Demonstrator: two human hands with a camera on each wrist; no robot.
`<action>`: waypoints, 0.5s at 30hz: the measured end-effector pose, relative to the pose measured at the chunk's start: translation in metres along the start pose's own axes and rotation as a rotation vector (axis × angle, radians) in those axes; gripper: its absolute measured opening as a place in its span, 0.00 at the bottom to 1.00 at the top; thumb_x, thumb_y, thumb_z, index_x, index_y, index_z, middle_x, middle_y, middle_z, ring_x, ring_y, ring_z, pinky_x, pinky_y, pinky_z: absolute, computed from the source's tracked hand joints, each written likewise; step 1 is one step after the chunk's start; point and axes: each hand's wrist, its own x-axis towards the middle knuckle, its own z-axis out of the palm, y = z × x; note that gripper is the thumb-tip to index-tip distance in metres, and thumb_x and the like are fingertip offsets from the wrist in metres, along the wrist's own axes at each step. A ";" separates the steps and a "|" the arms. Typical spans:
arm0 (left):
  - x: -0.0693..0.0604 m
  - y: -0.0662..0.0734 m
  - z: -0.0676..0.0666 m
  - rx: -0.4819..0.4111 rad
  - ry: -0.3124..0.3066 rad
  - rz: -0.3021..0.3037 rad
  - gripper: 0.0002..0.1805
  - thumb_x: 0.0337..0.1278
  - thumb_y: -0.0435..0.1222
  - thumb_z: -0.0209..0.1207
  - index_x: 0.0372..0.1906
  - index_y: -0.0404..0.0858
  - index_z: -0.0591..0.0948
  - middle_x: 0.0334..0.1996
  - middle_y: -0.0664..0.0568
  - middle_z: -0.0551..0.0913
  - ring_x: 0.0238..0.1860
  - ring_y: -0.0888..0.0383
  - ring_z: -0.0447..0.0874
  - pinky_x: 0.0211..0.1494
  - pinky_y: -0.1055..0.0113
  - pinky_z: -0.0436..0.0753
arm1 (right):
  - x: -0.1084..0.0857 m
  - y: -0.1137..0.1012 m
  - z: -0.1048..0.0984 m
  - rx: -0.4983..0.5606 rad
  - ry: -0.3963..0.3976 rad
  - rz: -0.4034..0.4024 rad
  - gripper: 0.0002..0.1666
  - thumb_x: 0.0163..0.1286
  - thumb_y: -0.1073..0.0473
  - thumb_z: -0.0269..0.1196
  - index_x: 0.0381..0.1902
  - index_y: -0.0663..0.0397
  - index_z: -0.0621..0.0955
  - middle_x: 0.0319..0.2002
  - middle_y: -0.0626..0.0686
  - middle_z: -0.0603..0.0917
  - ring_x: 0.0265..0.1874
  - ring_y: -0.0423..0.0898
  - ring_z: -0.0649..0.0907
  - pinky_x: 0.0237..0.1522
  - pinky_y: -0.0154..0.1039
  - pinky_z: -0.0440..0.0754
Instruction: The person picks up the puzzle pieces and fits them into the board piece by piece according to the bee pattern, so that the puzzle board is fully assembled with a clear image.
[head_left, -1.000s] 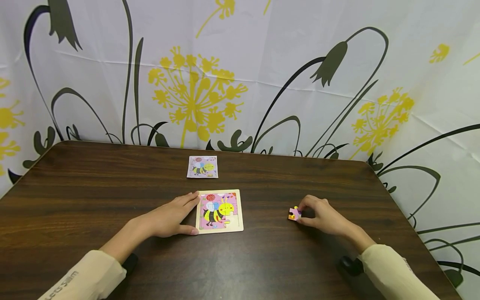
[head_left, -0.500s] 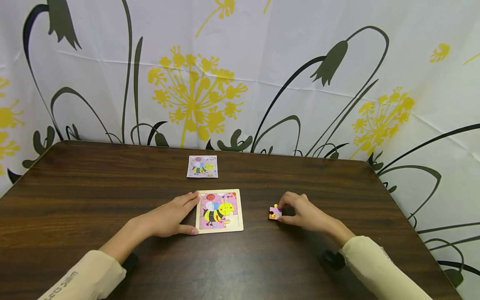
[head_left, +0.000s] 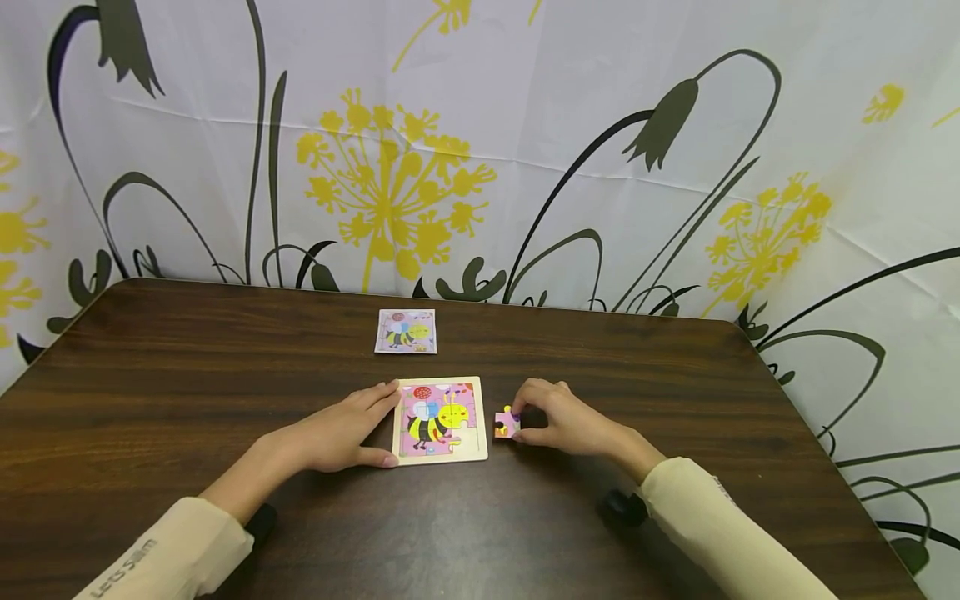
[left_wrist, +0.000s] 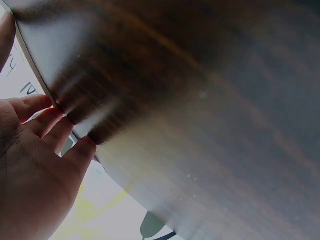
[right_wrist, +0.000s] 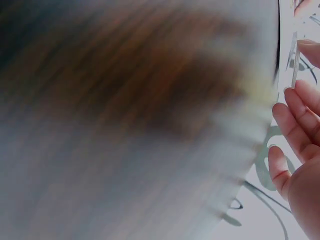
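Note:
A jigsaw piece (head_left: 506,425), pink with yellow and orange patches, is pinched between the thumb and fingers of my right hand (head_left: 573,423), just right of the puzzle board. In the right wrist view the piece (right_wrist: 295,66) appears edge-on. The square wooden puzzle board (head_left: 471,457) carries a yellow-and-black bee picture and a pale bare gap at its lower right. My left hand (head_left: 333,435) rests against the board's left edge, fingers near the upper corner and thumb near the lower. Its extended fingers (left_wrist: 59,131) also show in the left wrist view.
Behind the board lies a square card (head_left: 406,332) with the same bee picture. Both lie on a dark wood-grain table (head_left: 480,533). A white curtain (head_left: 555,108) with grey and yellow flowers hangs behind the table's far edge.
My right hand has slid left across the table with the jigsaw piece, stopping short of the board's right edge. The left hand and the board have stayed in place.

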 end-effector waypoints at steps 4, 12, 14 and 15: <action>0.000 0.000 0.000 -0.006 -0.005 -0.005 0.47 0.52 0.54 0.58 0.66 0.27 0.57 0.67 0.34 0.51 0.66 0.37 0.50 0.62 0.44 0.57 | 0.009 -0.007 0.006 0.011 -0.026 -0.016 0.12 0.57 0.57 0.67 0.37 0.54 0.78 0.37 0.45 0.76 0.40 0.42 0.74 0.38 0.39 0.62; 0.001 0.001 -0.001 -0.011 -0.007 -0.005 0.47 0.51 0.54 0.59 0.66 0.26 0.57 0.68 0.34 0.51 0.66 0.38 0.50 0.63 0.45 0.56 | 0.022 -0.020 0.015 0.017 -0.061 -0.044 0.14 0.57 0.56 0.67 0.38 0.55 0.78 0.38 0.46 0.75 0.41 0.41 0.73 0.38 0.38 0.61; 0.001 0.001 -0.001 -0.009 -0.007 -0.005 0.47 0.51 0.54 0.59 0.66 0.26 0.57 0.68 0.34 0.51 0.66 0.37 0.50 0.63 0.44 0.57 | 0.025 -0.022 0.018 0.011 -0.066 -0.051 0.13 0.57 0.56 0.67 0.38 0.55 0.78 0.38 0.46 0.75 0.42 0.41 0.73 0.38 0.38 0.61; 0.001 0.001 -0.001 -0.007 -0.007 -0.006 0.47 0.51 0.54 0.59 0.66 0.26 0.57 0.68 0.34 0.51 0.66 0.38 0.50 0.63 0.45 0.57 | 0.026 -0.023 0.019 0.010 -0.071 -0.050 0.13 0.57 0.56 0.67 0.38 0.55 0.78 0.38 0.46 0.75 0.42 0.41 0.72 0.38 0.38 0.61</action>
